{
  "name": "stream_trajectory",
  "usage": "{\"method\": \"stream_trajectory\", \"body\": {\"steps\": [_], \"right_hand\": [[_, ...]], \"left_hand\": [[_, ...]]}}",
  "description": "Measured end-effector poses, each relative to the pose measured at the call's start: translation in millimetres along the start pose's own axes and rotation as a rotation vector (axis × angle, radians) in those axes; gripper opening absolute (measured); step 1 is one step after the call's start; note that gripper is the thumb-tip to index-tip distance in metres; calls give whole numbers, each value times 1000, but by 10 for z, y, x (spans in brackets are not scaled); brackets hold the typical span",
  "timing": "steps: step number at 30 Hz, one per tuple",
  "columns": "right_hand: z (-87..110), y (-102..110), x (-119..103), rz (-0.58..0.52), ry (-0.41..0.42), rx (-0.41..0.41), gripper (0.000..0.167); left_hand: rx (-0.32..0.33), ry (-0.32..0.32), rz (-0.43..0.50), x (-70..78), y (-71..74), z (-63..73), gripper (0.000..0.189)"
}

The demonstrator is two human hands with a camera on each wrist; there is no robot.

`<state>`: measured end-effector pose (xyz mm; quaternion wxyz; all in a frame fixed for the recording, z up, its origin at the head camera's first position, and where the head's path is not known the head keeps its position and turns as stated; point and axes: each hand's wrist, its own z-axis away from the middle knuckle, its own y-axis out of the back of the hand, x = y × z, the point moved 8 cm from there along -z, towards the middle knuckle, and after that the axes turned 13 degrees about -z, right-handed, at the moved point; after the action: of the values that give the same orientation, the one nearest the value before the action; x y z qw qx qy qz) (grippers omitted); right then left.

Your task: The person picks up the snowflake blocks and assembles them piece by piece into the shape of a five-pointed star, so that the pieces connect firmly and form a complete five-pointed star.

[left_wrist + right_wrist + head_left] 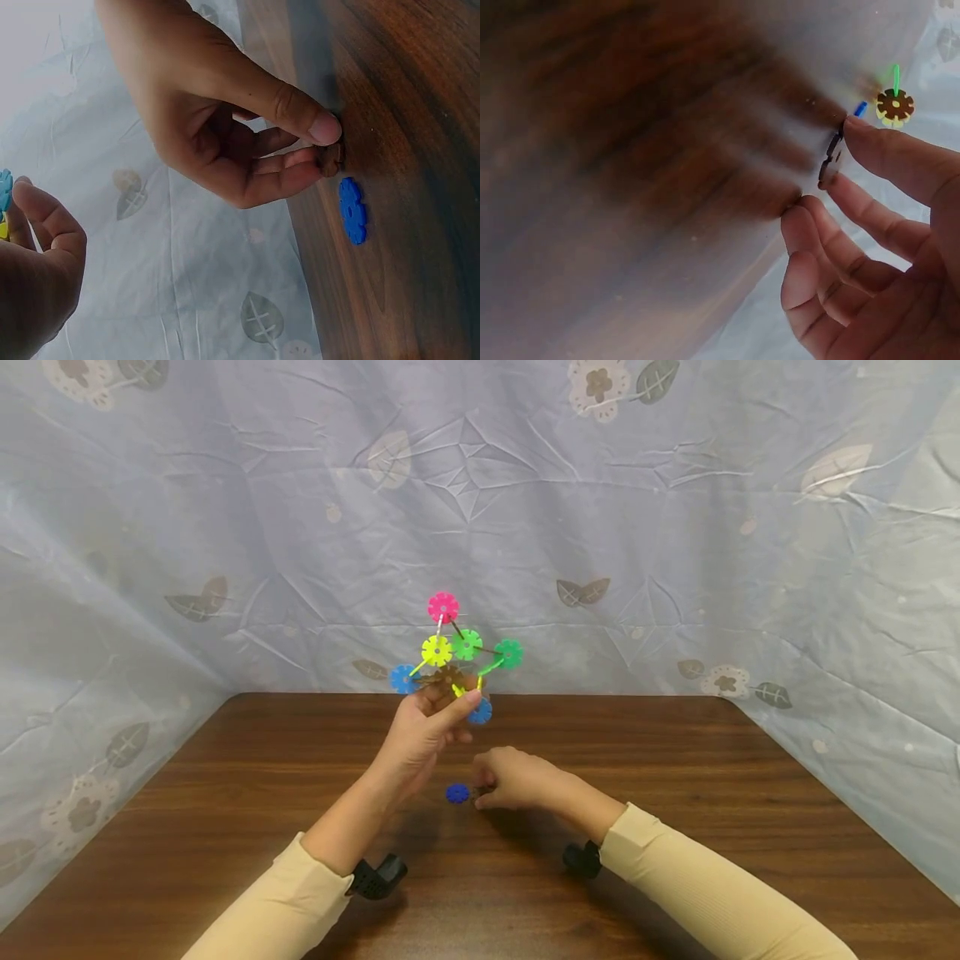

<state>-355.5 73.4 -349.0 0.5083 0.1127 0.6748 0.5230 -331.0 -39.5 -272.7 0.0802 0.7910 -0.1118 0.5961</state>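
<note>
My left hand (415, 735) holds up a joined structure of notched plastic discs, with a pink disc (443, 607) at its top. Below the pink one come a yellow disc (437, 651), green discs (508, 653) and light blue discs (403, 679); my fingers hide part of the lower side. Low over the tabletop, my right hand (517, 779) pinches a brown notched disc (331, 160) between thumb and fingers, also visible edge-on in the right wrist view. Beside those fingertips a dark blue disc (457, 793) lies flat on the wood.
The brown wooden table (637, 877) spreads under both arms. A pale curtain (675, 527) with leaf and flower prints stands behind it and along both sides. Black straps with cameras (377, 877) sit at the wrists.
</note>
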Motion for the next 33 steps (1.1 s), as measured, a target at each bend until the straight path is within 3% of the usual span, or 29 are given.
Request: {"method": "stream_trajectory", "body": {"steps": [12, 23, 33], "right_hand": [[219, 215, -71, -157, 195, 18, 9], [614, 934, -506, -266, 355, 338, 11], [743, 1120, -531, -480, 467, 425, 18]], "left_hand": [[-10, 20, -21, -21, -28, 3, 24], [-17, 16, -47, -17, -41, -14, 26], [-46, 3, -78, 12, -77, 31, 30]]}}
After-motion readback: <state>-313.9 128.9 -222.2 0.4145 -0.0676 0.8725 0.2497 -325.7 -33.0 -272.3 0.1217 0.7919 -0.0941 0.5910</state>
